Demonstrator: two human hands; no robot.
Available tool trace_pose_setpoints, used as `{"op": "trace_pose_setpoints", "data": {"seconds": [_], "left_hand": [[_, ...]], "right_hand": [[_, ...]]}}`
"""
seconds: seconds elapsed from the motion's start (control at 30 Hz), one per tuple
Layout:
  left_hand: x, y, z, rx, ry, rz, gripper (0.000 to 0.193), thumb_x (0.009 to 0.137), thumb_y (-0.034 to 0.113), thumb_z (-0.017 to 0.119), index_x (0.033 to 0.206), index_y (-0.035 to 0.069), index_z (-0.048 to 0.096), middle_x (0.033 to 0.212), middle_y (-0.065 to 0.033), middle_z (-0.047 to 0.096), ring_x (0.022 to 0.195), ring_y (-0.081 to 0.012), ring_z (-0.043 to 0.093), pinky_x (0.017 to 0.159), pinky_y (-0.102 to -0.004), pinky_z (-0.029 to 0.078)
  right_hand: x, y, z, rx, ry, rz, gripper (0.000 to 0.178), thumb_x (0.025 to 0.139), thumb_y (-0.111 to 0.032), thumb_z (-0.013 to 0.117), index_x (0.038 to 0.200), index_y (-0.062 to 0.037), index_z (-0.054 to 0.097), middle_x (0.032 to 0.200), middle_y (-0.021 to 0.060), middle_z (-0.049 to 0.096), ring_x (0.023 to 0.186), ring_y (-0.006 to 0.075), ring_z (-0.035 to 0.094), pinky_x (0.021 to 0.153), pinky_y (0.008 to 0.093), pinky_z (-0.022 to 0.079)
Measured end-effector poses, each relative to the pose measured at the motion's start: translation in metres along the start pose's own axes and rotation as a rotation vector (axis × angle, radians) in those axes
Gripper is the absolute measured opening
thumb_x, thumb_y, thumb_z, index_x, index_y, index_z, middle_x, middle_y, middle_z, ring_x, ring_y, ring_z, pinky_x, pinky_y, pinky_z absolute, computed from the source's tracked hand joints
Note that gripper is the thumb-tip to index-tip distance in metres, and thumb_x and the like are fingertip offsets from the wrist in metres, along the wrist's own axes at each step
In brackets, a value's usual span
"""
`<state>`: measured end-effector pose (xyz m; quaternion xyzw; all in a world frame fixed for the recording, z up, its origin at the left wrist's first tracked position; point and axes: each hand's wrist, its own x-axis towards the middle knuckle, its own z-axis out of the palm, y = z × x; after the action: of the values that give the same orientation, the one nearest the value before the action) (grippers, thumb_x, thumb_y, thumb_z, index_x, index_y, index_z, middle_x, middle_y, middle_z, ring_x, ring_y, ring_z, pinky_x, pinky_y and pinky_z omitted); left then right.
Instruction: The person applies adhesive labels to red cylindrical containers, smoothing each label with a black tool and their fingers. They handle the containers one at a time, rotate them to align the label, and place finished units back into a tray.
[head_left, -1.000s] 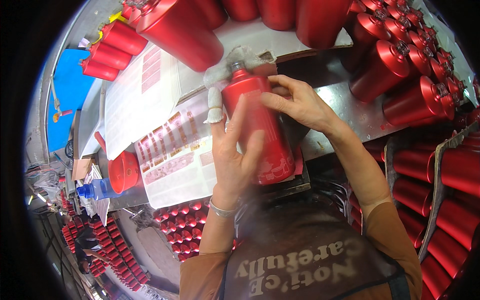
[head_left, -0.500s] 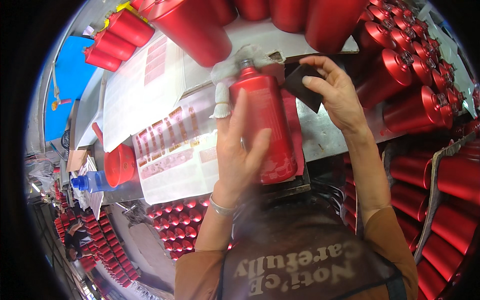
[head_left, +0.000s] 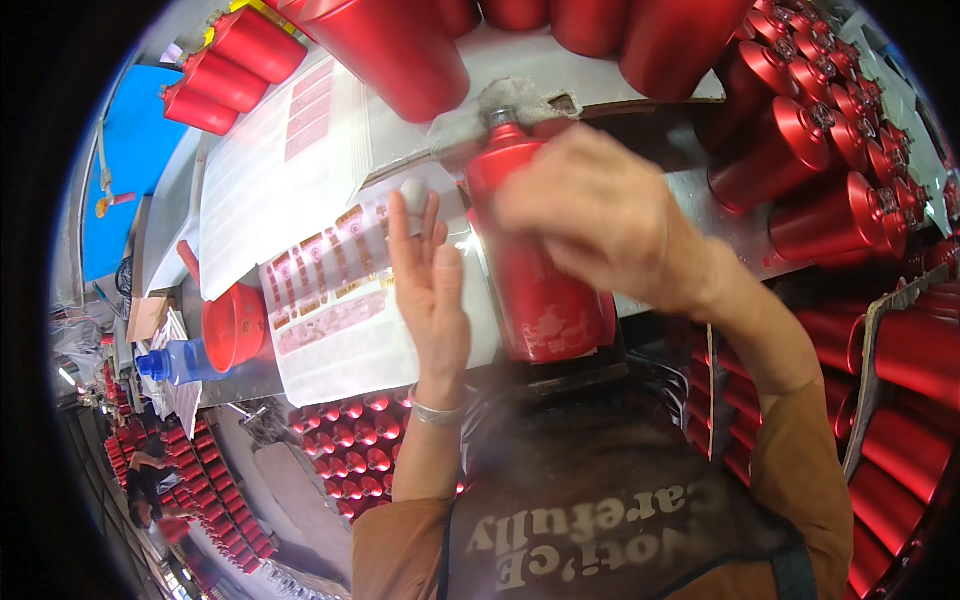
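Note:
A red bottle [head_left: 555, 310] with a clear-looking neck lies in front of me, its far end by a whitish cloth [head_left: 510, 95]. Pale printing shows on the bottle's near end. Over its upper body is my right hand [head_left: 610, 220], curled and smeared by motion. The black flat square it held earlier is hidden beneath or behind the fingers. Left of the bottle, my left hand [head_left: 435, 315] is raised with fingers apart, holding nothing. One of its fingers wears a white wrapping [head_left: 413, 192]. Behind that hand lies a sheet of pink and gold printed strips [head_left: 330, 265].
Large red bottles [head_left: 400, 60] stand along the far side, and many more [head_left: 775, 150] crowd the right. A stack of white sheets [head_left: 260, 200], an orange-red cup [head_left: 235, 325] and a blue bottle [head_left: 180, 362] are at left. Racked red containers [head_left: 905, 430] sit lower right.
My right hand has swung left from beside the bottle to over it, taking the black square out of sight. My left hand has come off the bottle and moved left, turning its palm.

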<state>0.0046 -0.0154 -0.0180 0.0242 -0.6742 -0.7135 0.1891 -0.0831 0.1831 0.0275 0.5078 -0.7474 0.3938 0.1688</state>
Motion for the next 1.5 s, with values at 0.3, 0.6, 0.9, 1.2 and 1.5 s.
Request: {"op": "trace_pose_setpoints", "data": {"seconds": [0.3,0.6,0.9,1.2,1.5], "left_hand": [[0.019,0.001,-0.001,0.161,0.006,0.132,0.056,0.107,0.026,0.048,0.154,-0.002,0.032,0.156,-0.0161,0.039,0.142,-0.0293,0.044,0.117,-0.042,0.036],[0.079,0.03,0.0,0.714,-0.209,0.339,0.034,0.101,0.019,0.059,0.132,0.005,0.065,0.132,-0.0152,0.06,0.121,-0.0244,0.059,0.103,-0.0357,0.045],[0.138,0.04,0.029,0.982,-0.469,0.407,0.022,0.092,0.021,0.062,0.089,0.002,0.073,0.09,-0.0192,0.063,0.084,-0.0376,0.062,0.078,-0.0447,0.05],[0.111,0.088,0.007,0.72,-0.547,0.093,0.038,0.095,0.036,0.069,0.09,-0.001,0.074,0.094,-0.0124,0.063,0.087,-0.0246,0.06,0.076,-0.0348,0.048],[-0.078,0.173,-0.139,0.77,0.236,0.003,0.02,0.095,0.01,0.066,0.083,-0.005,0.069,0.11,-0.0071,0.065,0.099,-0.0167,0.058,0.084,-0.0277,0.045]], "right_hand": [[0.02,0.015,-0.025,0.362,0.124,0.541,0.018,0.079,-0.006,0.066,0.097,-0.0016,0.067,0.093,0.013,0.068,0.083,0.0306,0.067,0.075,0.0378,0.053],[-0.017,-0.019,-0.035,0.469,-0.122,0.274,0.023,0.076,-0.004,0.075,0.098,-0.0023,0.068,0.094,0.0095,0.071,0.083,0.024,0.069,0.074,0.0327,0.054],[0.014,-0.031,-0.025,0.128,-0.126,-0.016,0.021,0.071,-0.005,0.074,0.09,-0.0097,0.068,0.089,0.0071,0.066,0.08,0.0264,0.063,0.069,0.0364,0.054],[0.014,0.01,-0.054,0.432,0.519,0.38,0.03,0.096,0.0,0.064,0.126,0.0019,0.063,0.109,0.0049,0.069,0.095,0.0093,0.065,0.084,0.0224,0.053],[0.014,0.011,0.0,0.706,0.381,0.478,0.03,0.098,-0.007,0.063,0.127,0.0007,0.065,0.114,0.0089,0.07,0.099,0.0114,0.067,0.088,0.0234,0.054]]}}
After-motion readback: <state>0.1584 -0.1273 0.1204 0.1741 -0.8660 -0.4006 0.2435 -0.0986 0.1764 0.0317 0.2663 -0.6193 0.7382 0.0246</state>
